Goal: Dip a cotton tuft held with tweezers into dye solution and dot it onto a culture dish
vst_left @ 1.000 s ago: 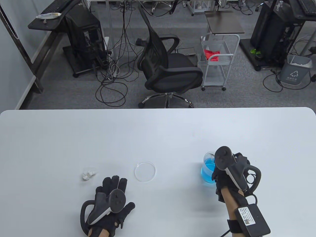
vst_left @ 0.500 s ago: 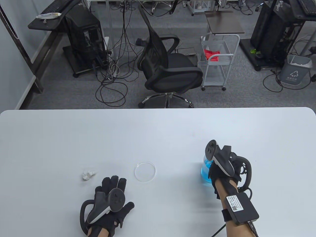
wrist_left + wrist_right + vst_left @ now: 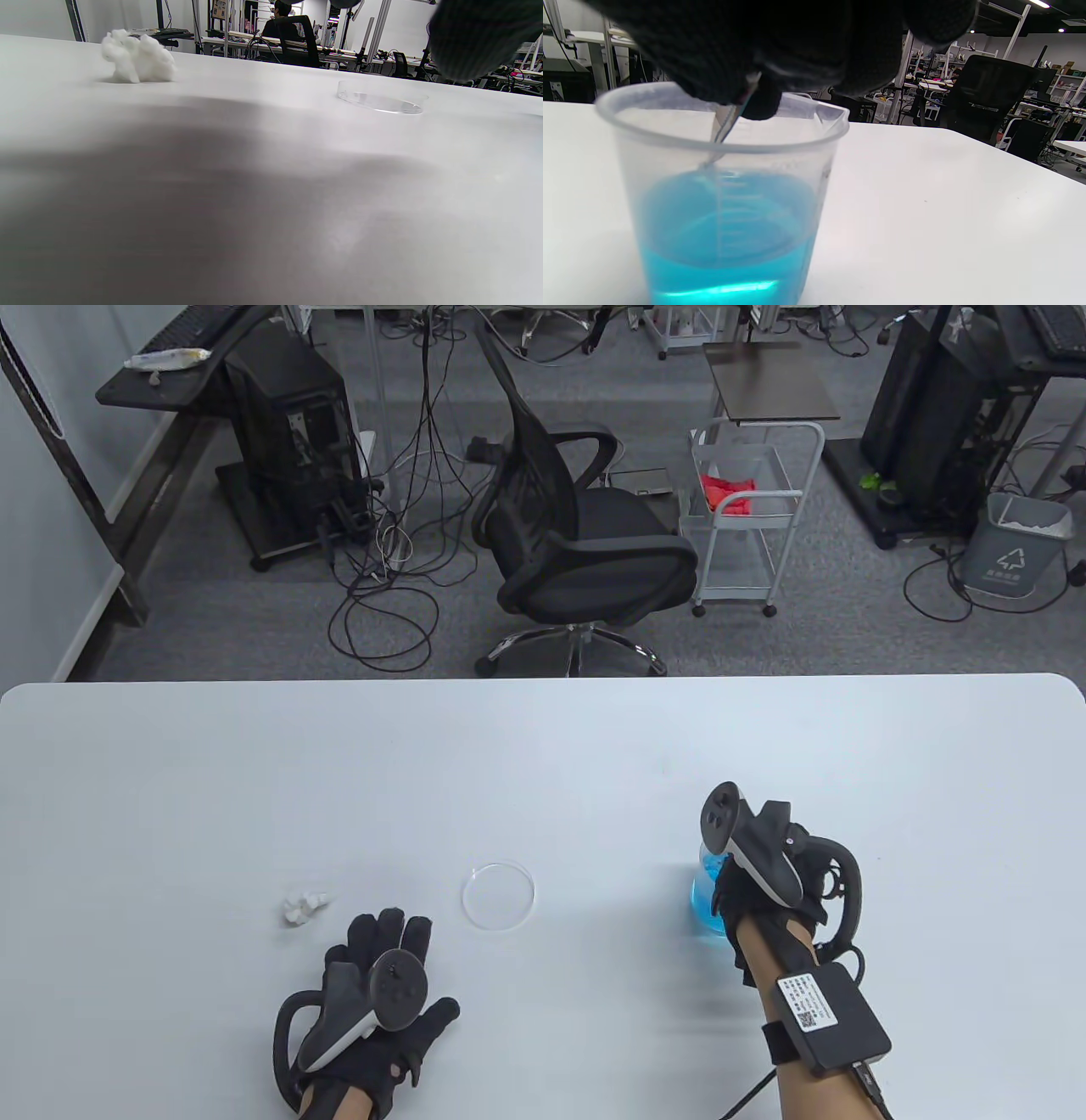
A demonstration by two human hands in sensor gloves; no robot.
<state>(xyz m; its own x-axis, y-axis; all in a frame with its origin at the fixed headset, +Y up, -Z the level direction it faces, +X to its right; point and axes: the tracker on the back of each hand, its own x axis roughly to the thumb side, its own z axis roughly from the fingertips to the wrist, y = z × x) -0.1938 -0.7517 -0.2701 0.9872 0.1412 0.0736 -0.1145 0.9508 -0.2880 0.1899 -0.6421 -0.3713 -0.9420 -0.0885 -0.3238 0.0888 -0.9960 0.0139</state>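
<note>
A clear beaker (image 3: 706, 895) of blue dye stands at the right of the table; it fills the right wrist view (image 3: 721, 203). My right hand (image 3: 768, 874) is right over it and pinches metal tweezers (image 3: 729, 120), whose tips reach down into the blue liquid. The tuft at the tips is hidden in the dye. A clear culture dish (image 3: 499, 895) lies mid-table and shows in the left wrist view (image 3: 382, 97). A white cotton wad (image 3: 303, 904) lies left of it, also in the left wrist view (image 3: 138, 57). My left hand (image 3: 386, 976) rests flat on the table, fingers spread, holding nothing.
The white table (image 3: 543, 763) reaches well beyond the objects. An office chair (image 3: 577, 534), a white trolley (image 3: 747, 517) and a grey bin (image 3: 1018, 547) stand on the floor behind the far edge.
My right hand has moved left and forward over the beaker and tipped down, bringing the tweezers into the dye. The left hand has barely shifted.
</note>
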